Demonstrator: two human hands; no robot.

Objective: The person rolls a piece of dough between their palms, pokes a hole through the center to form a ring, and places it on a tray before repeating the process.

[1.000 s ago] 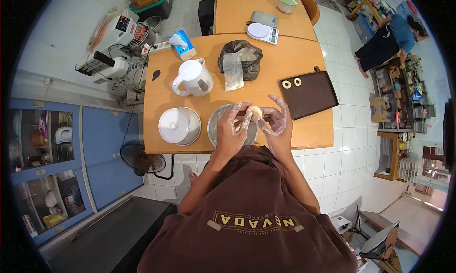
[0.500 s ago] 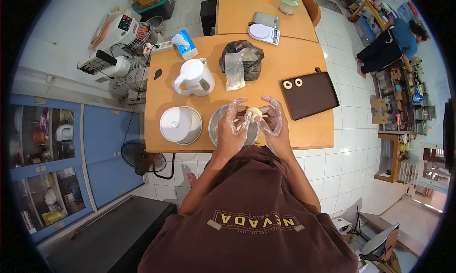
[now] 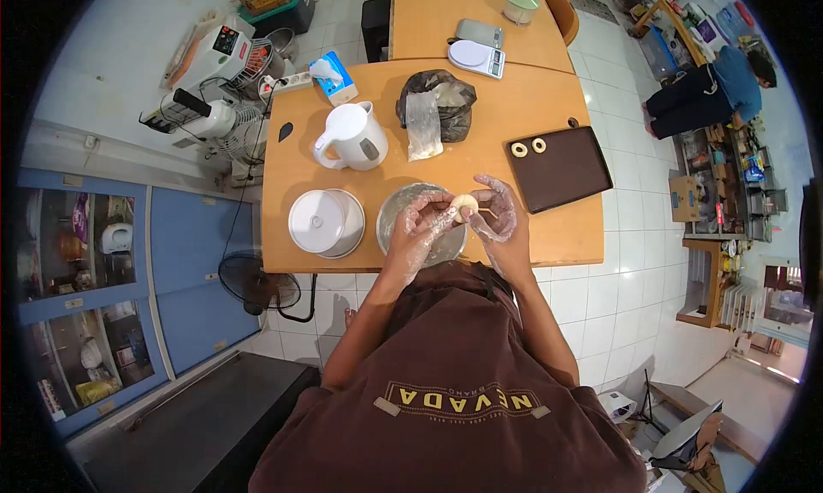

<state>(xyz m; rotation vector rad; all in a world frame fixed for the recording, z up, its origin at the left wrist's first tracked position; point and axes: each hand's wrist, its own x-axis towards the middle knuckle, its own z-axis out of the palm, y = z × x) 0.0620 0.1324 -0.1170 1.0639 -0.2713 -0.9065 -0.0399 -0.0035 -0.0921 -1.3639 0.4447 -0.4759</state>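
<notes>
Between my two flour-dusted hands is a small pale piece of dough (image 3: 464, 203), held above the near edge of the table. My left hand (image 3: 420, 227) pinches it from the left with thumb and fingertips. From the other side, my right hand (image 3: 502, 219) grips it, index finger raised and curved. A thin pale strip juts out on the dough's right side. Below my left hand stands a metal bowl (image 3: 396, 208), partly covered by that hand. Two dough rings (image 3: 519, 151) lie at the far left corner of a dark baking tray (image 3: 561, 180).
Left of the bowl are a white lidded container (image 3: 315, 222) and a white electric kettle (image 3: 351, 137). A black plastic bag (image 3: 463, 120) sits behind, with a kitchen scale (image 3: 471, 57) farther back. Another person (image 3: 711, 90) bends by the shelves at right.
The fingers of my left hand have lowered and closed in on the dough. The dough has turned slightly, showing a thin strip on its right. The other person has shifted a little.
</notes>
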